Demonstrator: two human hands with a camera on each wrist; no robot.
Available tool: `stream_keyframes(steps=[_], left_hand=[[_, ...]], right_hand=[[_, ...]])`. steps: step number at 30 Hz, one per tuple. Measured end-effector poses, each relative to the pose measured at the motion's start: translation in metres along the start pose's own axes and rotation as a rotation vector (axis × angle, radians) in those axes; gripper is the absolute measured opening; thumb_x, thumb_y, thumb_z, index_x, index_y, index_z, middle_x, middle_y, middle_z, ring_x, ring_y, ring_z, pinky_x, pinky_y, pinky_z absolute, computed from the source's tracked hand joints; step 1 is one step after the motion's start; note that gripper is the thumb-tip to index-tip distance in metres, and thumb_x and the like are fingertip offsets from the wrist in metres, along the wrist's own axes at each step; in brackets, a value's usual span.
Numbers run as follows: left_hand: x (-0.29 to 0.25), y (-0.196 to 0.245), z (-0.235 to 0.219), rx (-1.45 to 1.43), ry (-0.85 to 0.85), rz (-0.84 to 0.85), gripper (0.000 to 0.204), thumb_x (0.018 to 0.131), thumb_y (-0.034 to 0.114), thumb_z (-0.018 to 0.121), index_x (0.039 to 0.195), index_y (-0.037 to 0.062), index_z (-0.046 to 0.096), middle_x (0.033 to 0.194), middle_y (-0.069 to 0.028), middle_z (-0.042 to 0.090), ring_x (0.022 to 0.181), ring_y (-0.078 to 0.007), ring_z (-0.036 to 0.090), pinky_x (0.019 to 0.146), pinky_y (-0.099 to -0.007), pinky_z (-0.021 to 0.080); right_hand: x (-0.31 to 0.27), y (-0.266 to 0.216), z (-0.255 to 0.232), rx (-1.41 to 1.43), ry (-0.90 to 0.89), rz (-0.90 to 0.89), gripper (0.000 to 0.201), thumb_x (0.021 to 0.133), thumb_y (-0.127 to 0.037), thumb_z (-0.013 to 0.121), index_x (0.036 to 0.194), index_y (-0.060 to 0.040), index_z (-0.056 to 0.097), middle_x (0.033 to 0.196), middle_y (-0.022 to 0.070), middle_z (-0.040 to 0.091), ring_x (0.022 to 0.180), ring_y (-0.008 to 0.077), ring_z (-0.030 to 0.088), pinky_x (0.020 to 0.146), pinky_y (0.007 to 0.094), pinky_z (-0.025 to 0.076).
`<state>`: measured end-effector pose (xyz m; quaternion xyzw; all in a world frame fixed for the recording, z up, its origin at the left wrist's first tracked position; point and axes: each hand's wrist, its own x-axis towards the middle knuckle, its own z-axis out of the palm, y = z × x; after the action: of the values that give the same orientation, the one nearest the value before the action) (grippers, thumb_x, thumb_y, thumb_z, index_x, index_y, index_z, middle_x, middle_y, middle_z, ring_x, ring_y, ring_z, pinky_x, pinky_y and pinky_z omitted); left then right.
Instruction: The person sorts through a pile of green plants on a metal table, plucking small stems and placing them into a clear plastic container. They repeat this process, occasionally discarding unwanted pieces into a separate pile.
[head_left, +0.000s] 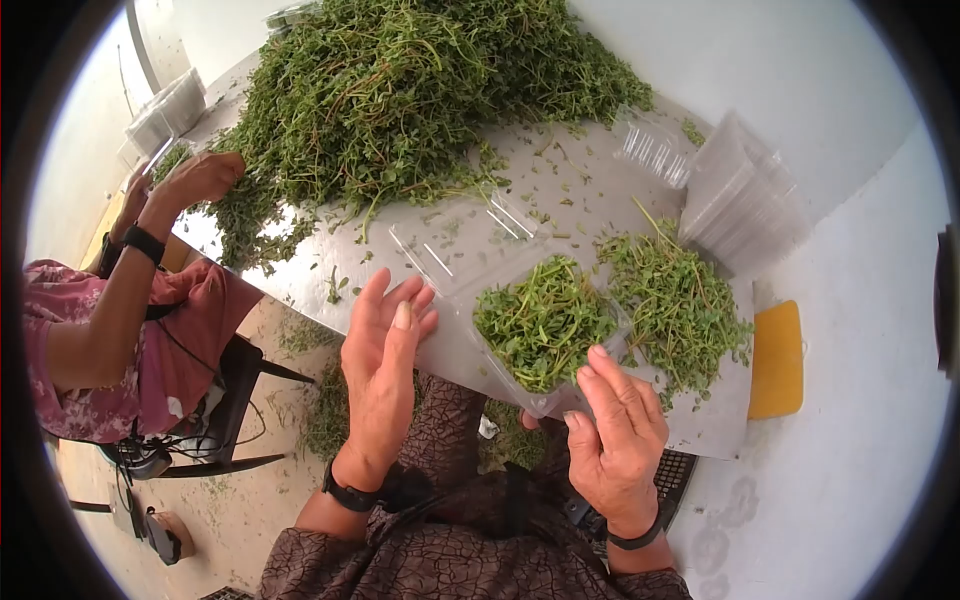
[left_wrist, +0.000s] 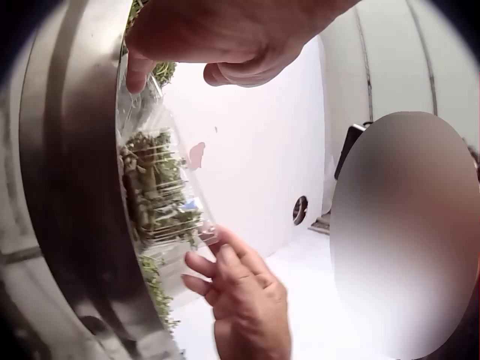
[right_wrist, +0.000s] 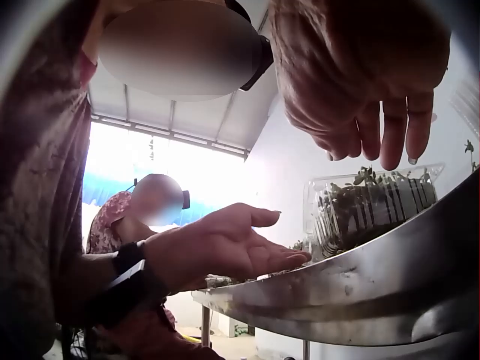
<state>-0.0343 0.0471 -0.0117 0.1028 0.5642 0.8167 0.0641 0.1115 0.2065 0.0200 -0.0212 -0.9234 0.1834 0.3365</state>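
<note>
A clear plastic clamshell box (head_left: 541,402) filled with leafy green sprigs (head_left: 545,325) sits at the metal table's near edge. Its lid (head_left: 440,250) lies folded back towards the pile. My left hand (head_left: 382,345) is held up left of the box, palm turned inward, fingers spread and holding nothing. At the box's right near corner is my right hand (head_left: 622,435), its fingers loosely bent and its fingertips close by the rim. The right wrist view shows the sprigs (right_wrist: 367,206) heaped up to the box's top, under the right hand (right_wrist: 360,82).
A large heap of greens (head_left: 400,100) covers the table's back. A smaller pile (head_left: 680,310) lies right of the box, before a stack of clear containers (head_left: 745,200). A yellow board (head_left: 777,360) stands by the wall. Another person's hand (head_left: 205,178) works at the left.
</note>
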Motion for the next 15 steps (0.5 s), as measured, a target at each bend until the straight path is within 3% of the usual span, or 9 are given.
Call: stream_keyframes(steps=[4,8,11,15], left_hand=[[0.012,-0.002,0.010,-0.325,-0.061,-0.151,0.053,0.102,0.019,0.050,0.144,-0.0048,0.029,0.138,-0.0219,0.047,0.123,-0.0266,0.053,0.100,-0.0372,0.047],[0.020,-0.003,0.012,-0.386,-0.036,-0.229,0.053,0.101,0.018,0.051,0.143,-0.0040,0.029,0.136,-0.0209,0.049,0.120,-0.0262,0.055,0.096,-0.0346,0.049],[0.022,-0.004,0.014,-0.415,-0.111,-0.293,0.050,0.101,0.017,0.051,0.142,-0.0039,0.030,0.133,-0.0190,0.050,0.117,-0.0245,0.057,0.089,-0.0308,0.050],[0.026,-0.002,0.018,-0.389,-0.091,-0.316,0.050,0.101,0.018,0.051,0.142,-0.0033,0.031,0.126,-0.0160,0.056,0.096,-0.0171,0.060,0.074,-0.0259,0.047]], right_hand=[[0.001,0.003,0.005,0.010,0.003,-0.004,0.040,0.071,0.001,0.071,0.111,0.0035,0.067,0.123,0.0162,0.065,0.096,0.0297,0.063,0.084,0.0381,0.051],[0.001,0.007,0.007,0.012,-0.026,-0.016,0.038,0.071,0.001,0.072,0.109,0.0033,0.067,0.121,0.0150,0.066,0.097,0.0287,0.063,0.083,0.0379,0.051],[0.003,0.010,0.008,0.008,-0.030,-0.010,0.037,0.071,0.002,0.072,0.107,0.0027,0.068,0.119,0.0136,0.066,0.098,0.0281,0.062,0.082,0.0378,0.052],[0.005,0.013,0.008,0.025,-0.017,0.014,0.032,0.070,0.004,0.071,0.102,0.0012,0.068,0.116,0.0118,0.068,0.097,0.0281,0.062,0.082,0.0377,0.053]])
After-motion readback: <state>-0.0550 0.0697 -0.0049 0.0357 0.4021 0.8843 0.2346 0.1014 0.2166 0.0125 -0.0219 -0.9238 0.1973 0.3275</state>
